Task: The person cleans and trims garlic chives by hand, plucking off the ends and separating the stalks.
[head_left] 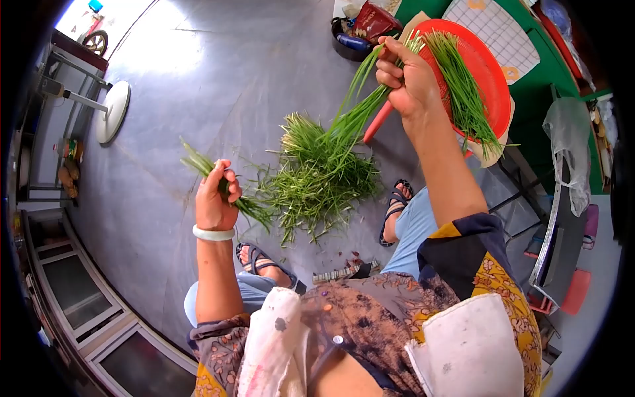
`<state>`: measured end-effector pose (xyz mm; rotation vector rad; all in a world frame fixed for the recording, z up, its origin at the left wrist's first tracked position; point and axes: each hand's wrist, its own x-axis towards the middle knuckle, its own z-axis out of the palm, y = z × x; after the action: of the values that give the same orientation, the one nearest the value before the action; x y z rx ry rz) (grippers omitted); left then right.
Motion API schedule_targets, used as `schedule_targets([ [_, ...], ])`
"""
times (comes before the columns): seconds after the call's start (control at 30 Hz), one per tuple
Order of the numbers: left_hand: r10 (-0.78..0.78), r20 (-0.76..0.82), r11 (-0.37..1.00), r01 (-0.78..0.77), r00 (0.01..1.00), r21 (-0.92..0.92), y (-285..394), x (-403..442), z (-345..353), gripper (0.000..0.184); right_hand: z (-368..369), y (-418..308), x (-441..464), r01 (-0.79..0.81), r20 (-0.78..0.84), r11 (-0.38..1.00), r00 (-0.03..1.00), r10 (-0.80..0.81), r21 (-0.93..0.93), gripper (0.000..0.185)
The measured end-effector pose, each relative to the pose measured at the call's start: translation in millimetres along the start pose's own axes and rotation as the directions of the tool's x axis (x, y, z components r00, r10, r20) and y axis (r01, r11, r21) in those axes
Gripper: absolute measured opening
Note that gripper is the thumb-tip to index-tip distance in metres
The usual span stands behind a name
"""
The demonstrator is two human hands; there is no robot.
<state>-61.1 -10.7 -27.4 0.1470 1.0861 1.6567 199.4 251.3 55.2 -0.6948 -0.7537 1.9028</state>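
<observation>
Fingers of the right hand are curled shut around a bunch of long green stalks, pale ends up by the fist and blades trailing down toward the floor. Left hand, with a white bangle at its wrist, grips a smaller green bunch that pokes out on both sides of the fist.

Between the hands, a loose pile of green stalks lies on the grey floor, pale ends heaped toward the far side. Just past the right hand, a red basket holds another bundle of stalks, laid across it. Beyond the fist sits a black container with a dark red packet; light marks show on the packet, too small to read. A blue item lies beside it, with no lettering I can make out. Near the basket is a white gridded sheet with orange patches. Sandals flank the pile's near side.
</observation>
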Motion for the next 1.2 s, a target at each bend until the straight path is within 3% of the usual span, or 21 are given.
schedule_targets([
  [0.33, -0.016, 0.033, 0.995, 0.012, 0.999, 0.101, -7, -2, 16, 0.012, 17, 27, -10, -0.084, 0.126, 0.979, 0.986, 0.108, -0.184, 0.014],
  [0.7, -0.043, 0.117, 0.992, 0.029, 0.992, 0.122, -15, -8, 32, 0.009, 46, 72, -47, -0.235, 0.316, 0.858, 0.859, 0.403, -0.456, 0.013],
  [0.93, -0.127, 0.221, 0.988, 0.103, 0.967, 0.118, -19, -16, 51, 0.02, 48, 94, -58, -0.278, 0.339, 0.811, 0.803, 0.49, -0.514, 0.012],
  [1.2, -0.156, 0.216, 0.979, 0.122, 0.964, 0.163, -24, -17, 52, 0.013, 50, 104, -65, -0.304, 0.32, 0.775, 0.782, 0.535, -0.553, 0.016],
])
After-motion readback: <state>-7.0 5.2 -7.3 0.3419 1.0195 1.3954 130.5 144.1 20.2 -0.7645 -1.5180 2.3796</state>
